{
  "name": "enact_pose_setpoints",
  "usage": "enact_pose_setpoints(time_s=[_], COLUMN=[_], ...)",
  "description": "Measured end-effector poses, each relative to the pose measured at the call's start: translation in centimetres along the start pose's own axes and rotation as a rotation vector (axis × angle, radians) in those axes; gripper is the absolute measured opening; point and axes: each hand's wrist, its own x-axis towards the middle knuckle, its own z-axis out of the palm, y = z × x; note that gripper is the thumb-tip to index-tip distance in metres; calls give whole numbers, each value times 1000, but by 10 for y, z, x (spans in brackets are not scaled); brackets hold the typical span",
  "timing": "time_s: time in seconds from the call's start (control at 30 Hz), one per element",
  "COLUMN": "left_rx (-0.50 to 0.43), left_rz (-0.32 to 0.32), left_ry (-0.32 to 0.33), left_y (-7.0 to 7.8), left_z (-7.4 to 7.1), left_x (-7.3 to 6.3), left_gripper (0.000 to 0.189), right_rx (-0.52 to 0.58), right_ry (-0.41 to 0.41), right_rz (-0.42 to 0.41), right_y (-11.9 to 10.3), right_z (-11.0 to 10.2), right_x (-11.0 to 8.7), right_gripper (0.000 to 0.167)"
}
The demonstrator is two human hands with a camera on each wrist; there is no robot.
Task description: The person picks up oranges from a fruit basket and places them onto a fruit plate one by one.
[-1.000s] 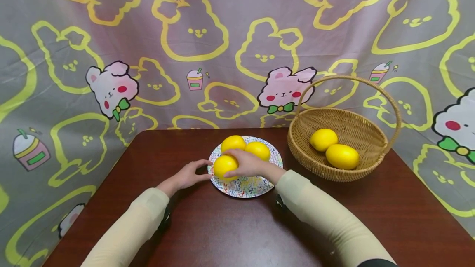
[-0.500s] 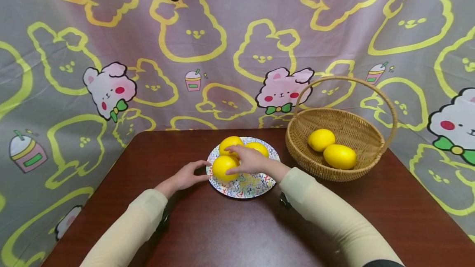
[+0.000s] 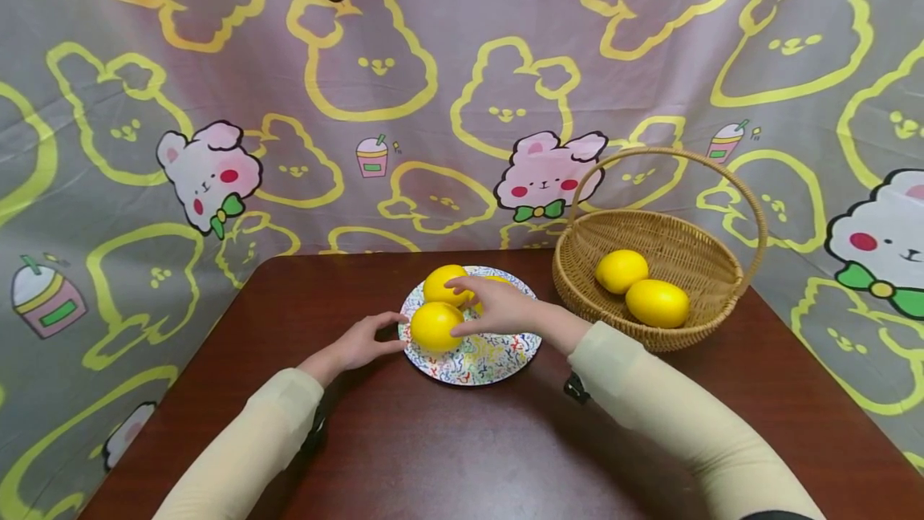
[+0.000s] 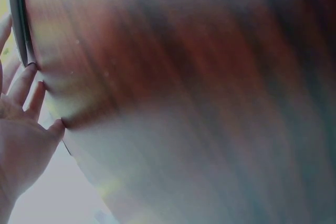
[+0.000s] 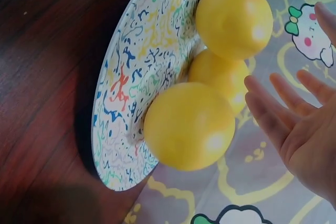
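Note:
Three lemons sit on a round white plate [image 3: 469, 367] covered in coloured squiggles. The front-left lemon [image 3: 435, 327] is nearest both hands; behind it is the back lemon [image 3: 443, 282]. My right hand mostly hides the right lemon [image 5: 189, 127] in the head view, but the right wrist view shows it whole. My right hand [image 3: 501, 308] hovers over the plate, fingers spread and apart from the lemons, holding nothing. At the plate's left rim, my left hand [image 3: 361, 343] has thumb and fingers spread, fingertips at the edge.
A wicker basket [image 3: 577, 299] with a tall arched handle stands at the right of the table, holding two lemons [image 3: 657, 303]. The dark brown wooden table [image 3: 447, 448] reaches back to a patterned cloth [image 3: 433, 46].
My right hand has let go of the front-left lemon and drawn back to the right. That lemon stays on the plate. The left hand keeps its place at the rim.

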Motion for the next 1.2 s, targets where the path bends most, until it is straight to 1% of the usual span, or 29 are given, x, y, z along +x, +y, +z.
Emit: enact_pose_setpoints(time_s=[0.1, 0.17, 0.33, 0.4, 0.57, 0.67, 0.93, 1.03, 1.2], left_rx=[3, 5, 6, 8, 6, 6, 11, 10, 3], left_rz=[4, 5, 4, 7, 17, 22, 17, 17, -12], left_ry=[2, 3, 3, 5, 8, 7, 6, 3, -4], left_y=[0, 0, 0, 0, 0, 0, -1, -1, -1], left_z=[0, 0, 0, -1, -1, -2, -2, -2, -2], left_x=[0, -1, -1, -1, -1, -1, 2, 3, 2], left_gripper=[53, 53, 52, 52, 52, 53, 53, 53, 54], right_rx=[2, 8, 18, 23, 44, 45, 33, 26, -14], right_ry=[9, 11, 13, 18, 45, 55, 56, 69, 101], right_rz=[-25, -25, 21, 21, -41, -55, -32, -15, 14], right_y=[2, 3, 1, 0, -3, -3, -6, -2, 6], right_z=[-3, -5, -15, -20, -34, -42, -69, -78, -91], right_x=[-5, -8, -16, -19, -27, -32, -51, -58, -67], right_gripper=[75, 76, 77, 77, 73, 72, 72, 72, 70])
